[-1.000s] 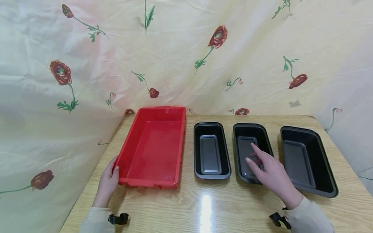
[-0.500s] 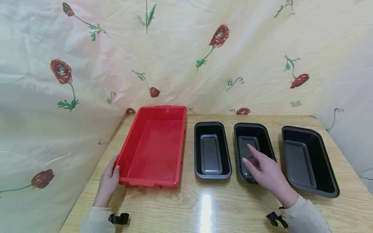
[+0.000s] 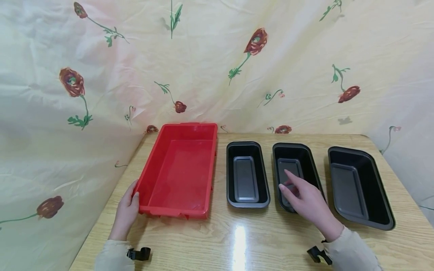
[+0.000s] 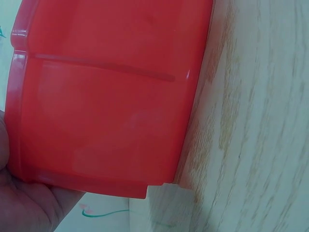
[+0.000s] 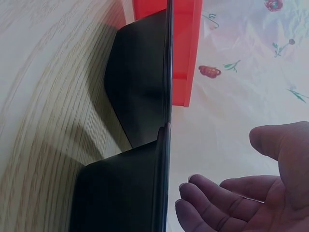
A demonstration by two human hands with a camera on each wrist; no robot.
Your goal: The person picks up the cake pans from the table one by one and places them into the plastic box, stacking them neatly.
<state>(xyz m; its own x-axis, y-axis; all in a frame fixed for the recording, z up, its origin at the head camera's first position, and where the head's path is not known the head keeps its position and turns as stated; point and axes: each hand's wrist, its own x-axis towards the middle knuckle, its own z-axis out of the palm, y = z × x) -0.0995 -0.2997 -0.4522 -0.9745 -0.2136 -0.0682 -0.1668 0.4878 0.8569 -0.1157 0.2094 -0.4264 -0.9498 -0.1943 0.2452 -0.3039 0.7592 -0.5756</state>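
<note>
My left hand (image 3: 125, 210) grips the near left corner of a shallow red plastic tray (image 3: 183, 177), its thumb at the rim. In the left wrist view the tray's outer wall (image 4: 106, 111) fills much of the frame, and part of the hand (image 4: 29, 208) wraps the corner. My right hand (image 3: 308, 197) hovers over the near part of the middle black loaf pan (image 3: 288, 163), holding nothing. Its thumb and loosely bent fingers stand apart, as the hand (image 5: 270, 188) shows beside the pan's rim in the right wrist view.
A second black loaf pan (image 3: 245, 178) stands between the tray and the middle pan. A third loaf pan (image 3: 349, 188) sits at the right. All stand on a wooden table (image 3: 190, 244), with flowered cloth (image 3: 210, 67) hanging behind and at the sides.
My right hand has drifted left over the middle loaf pan, its fingers bending a little more. The left hand and the tray stay in place.
</note>
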